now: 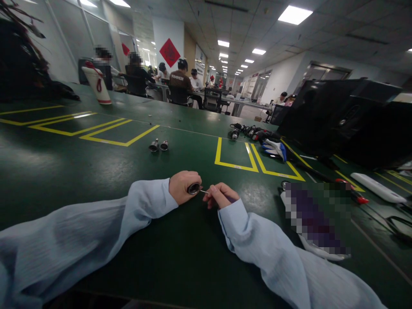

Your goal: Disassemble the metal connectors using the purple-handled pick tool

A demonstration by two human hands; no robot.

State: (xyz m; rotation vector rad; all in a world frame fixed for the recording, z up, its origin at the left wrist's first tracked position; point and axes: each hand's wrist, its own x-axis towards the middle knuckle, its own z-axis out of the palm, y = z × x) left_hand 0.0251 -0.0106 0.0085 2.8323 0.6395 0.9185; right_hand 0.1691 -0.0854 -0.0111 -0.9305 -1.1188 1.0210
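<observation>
My left hand [183,187] rests on the green table [96,171], fingers curled round a small dark metal cylinder [193,188] whose open end faces right. Just beside it, my right hand [220,196] pinches a thin metal pin [204,191] whose tip points into that cylinder. Both forearms, in light blue sleeves, lie on the table. Two more small metal cylinders [158,146] lie a little farther back on the table, apart from both hands.
Yellow tape boxes mark the table. Blue-white gloves [274,149] and a row of metal parts [244,130] lie at the right, near large black cases [341,116]. A red-handled tool [357,197] and a white bar [378,188] lie far right. Several people sit at tables behind.
</observation>
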